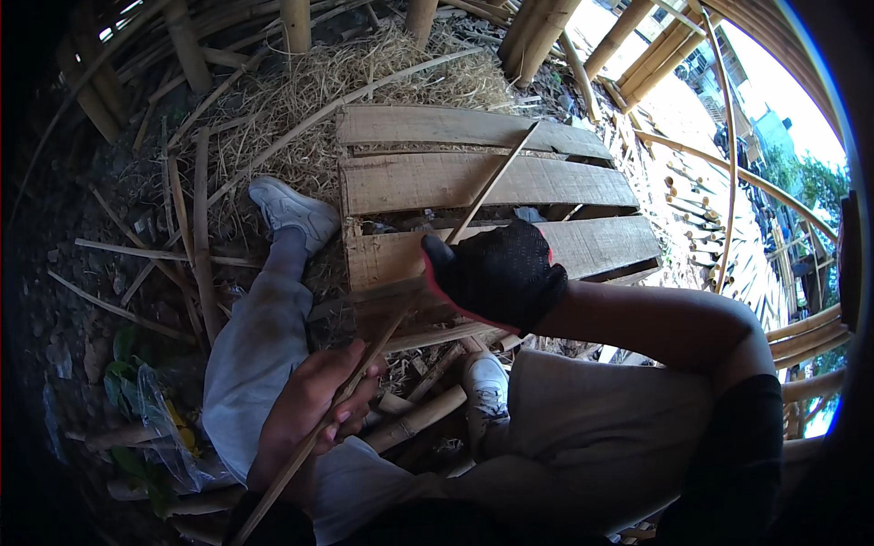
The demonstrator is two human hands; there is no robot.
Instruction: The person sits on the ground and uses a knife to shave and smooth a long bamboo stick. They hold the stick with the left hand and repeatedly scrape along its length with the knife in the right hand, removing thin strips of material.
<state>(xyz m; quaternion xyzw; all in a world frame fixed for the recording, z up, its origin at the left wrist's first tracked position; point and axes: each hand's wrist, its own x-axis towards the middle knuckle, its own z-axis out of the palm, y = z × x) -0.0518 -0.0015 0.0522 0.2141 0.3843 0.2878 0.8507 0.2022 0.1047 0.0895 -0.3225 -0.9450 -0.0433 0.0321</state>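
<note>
A long, thin bamboo strip (397, 314) slants from the lower left up to the far right across the view. My left hand (320, 396), bare, is closed around its near part. Further up, my right hand (496, 273), in a black glove with red edging, is closed on the same strip, whose far end sticks out beyond the glove above a low slatted wooden platform (492, 178). Left of the glove, a faint blurred streak crosses the platform's near edge; I cannot make out what it is.
Dry shavings (410, 73) heap behind the platform. Split bamboo strips (204, 227) lie at the left, near a clear plastic bag (168, 437). A short bamboo pole (419, 419) rests between my legs. Upright bamboo poles (537, 41) stand at the back.
</note>
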